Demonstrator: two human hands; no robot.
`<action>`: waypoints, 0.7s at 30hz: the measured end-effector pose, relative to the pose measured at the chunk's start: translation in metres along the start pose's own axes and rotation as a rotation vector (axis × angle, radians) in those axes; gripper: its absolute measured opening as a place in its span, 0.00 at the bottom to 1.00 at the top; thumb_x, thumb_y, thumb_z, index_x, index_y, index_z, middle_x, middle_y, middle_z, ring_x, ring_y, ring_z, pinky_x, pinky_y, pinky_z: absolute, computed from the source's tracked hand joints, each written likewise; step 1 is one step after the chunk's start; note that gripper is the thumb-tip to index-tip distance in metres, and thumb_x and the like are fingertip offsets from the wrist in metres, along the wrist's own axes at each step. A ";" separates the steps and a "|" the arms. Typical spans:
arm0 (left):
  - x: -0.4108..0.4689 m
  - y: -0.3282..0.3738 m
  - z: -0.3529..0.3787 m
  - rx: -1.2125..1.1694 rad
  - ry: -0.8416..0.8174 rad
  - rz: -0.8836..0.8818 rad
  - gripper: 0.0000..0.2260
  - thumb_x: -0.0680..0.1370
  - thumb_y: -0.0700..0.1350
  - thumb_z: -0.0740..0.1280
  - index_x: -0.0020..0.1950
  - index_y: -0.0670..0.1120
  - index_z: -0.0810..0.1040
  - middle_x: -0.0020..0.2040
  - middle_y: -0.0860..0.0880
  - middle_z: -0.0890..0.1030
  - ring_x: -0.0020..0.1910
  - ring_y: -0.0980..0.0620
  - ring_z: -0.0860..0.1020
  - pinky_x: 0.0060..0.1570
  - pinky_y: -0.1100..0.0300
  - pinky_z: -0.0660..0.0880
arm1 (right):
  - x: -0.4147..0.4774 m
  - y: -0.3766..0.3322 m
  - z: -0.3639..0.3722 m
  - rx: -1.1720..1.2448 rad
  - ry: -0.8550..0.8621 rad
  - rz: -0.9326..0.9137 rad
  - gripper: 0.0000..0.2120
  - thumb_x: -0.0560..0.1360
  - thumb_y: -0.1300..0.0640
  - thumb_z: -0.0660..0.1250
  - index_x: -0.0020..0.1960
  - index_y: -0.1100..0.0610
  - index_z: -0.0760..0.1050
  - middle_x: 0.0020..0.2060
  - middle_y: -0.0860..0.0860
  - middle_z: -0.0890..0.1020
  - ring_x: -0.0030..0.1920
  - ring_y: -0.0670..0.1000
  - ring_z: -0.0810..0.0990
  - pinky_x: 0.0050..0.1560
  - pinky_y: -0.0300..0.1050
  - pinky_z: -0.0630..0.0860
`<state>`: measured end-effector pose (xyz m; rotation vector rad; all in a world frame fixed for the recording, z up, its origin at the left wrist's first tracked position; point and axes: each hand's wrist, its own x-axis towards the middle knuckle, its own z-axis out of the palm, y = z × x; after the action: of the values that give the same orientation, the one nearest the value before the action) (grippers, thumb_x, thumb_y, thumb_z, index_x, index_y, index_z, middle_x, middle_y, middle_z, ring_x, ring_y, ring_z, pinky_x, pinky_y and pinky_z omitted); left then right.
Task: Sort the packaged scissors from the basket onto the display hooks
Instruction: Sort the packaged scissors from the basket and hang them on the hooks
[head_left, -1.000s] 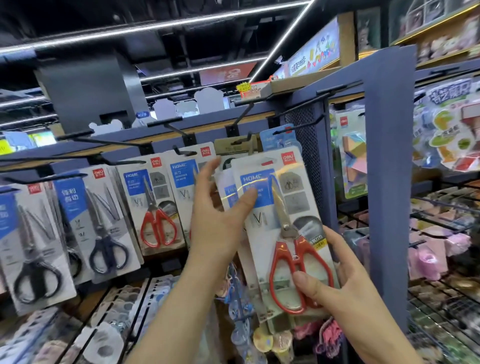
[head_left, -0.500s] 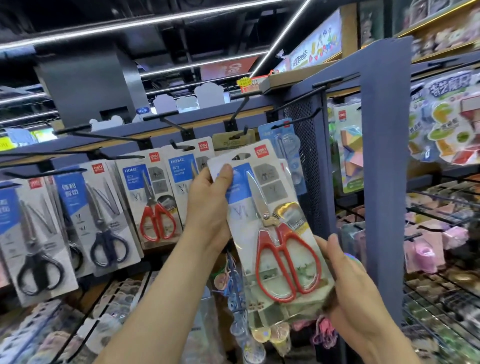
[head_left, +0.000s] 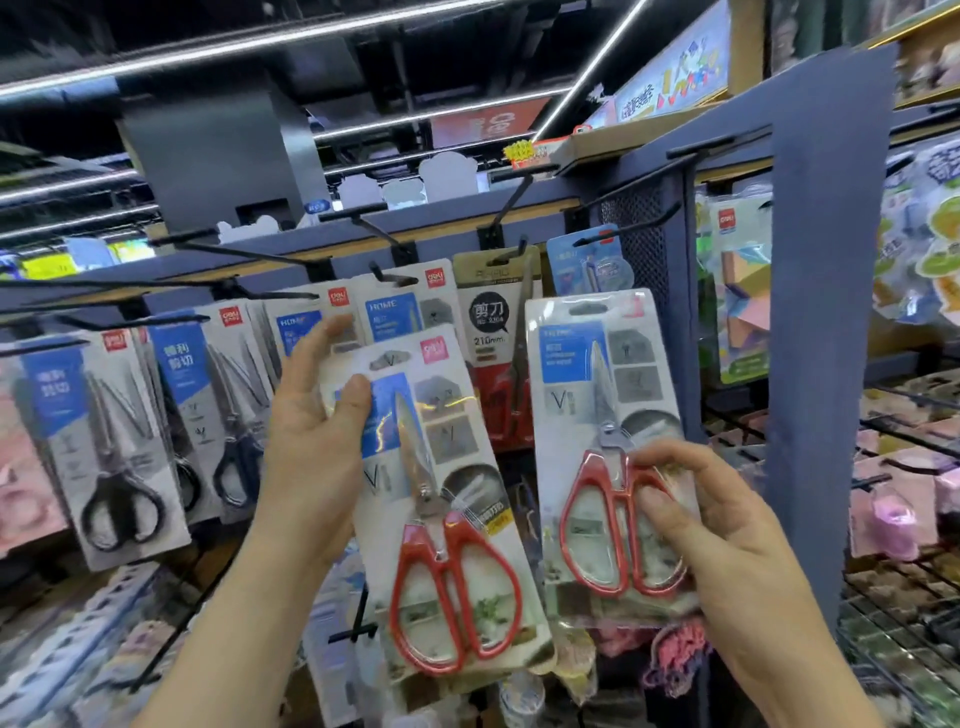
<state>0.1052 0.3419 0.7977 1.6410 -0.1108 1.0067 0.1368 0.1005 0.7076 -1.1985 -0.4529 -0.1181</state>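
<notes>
Two packs (head_left: 448, 434) now apart, hands (head_left: 311, 454) upraised

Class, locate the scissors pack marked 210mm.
The 210mm pack hangs centre of the head view, behind and between the left pack in the left hand and the right pack in the right hand.

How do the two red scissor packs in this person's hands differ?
The left-hand pack tilts, top leaning left; the right-hand pack stands nearly upright and higher. The left hand grips its pack by the upper side; the right hand pinches its pack over the red handles. Both are red-handled scissors on blue-labelled cards.
</notes>
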 end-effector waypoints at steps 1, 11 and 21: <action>-0.002 0.000 -0.002 0.044 0.003 0.004 0.21 0.83 0.38 0.59 0.57 0.65 0.79 0.66 0.58 0.78 0.68 0.48 0.74 0.67 0.40 0.70 | -0.001 0.000 0.003 -0.012 -0.019 -0.008 0.09 0.74 0.58 0.67 0.47 0.46 0.83 0.52 0.51 0.86 0.54 0.54 0.84 0.56 0.55 0.80; -0.012 0.014 -0.053 0.092 0.197 -0.073 0.09 0.76 0.42 0.70 0.48 0.57 0.84 0.48 0.58 0.86 0.53 0.57 0.82 0.51 0.65 0.80 | -0.003 0.005 0.063 -0.210 -0.129 -0.105 0.17 0.57 0.35 0.78 0.45 0.34 0.83 0.49 0.37 0.84 0.53 0.34 0.79 0.49 0.21 0.69; -0.005 0.023 -0.089 -0.086 0.235 -0.081 0.08 0.73 0.37 0.72 0.47 0.50 0.81 0.47 0.48 0.86 0.45 0.47 0.85 0.38 0.59 0.82 | -0.023 0.027 0.117 -0.416 -0.313 -0.093 0.30 0.51 0.23 0.72 0.52 0.29 0.79 0.54 0.40 0.80 0.61 0.36 0.77 0.63 0.37 0.74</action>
<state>0.0405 0.4063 0.8101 1.4277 0.0684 1.1096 0.0923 0.2140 0.7081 -1.6140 -0.7863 -0.1079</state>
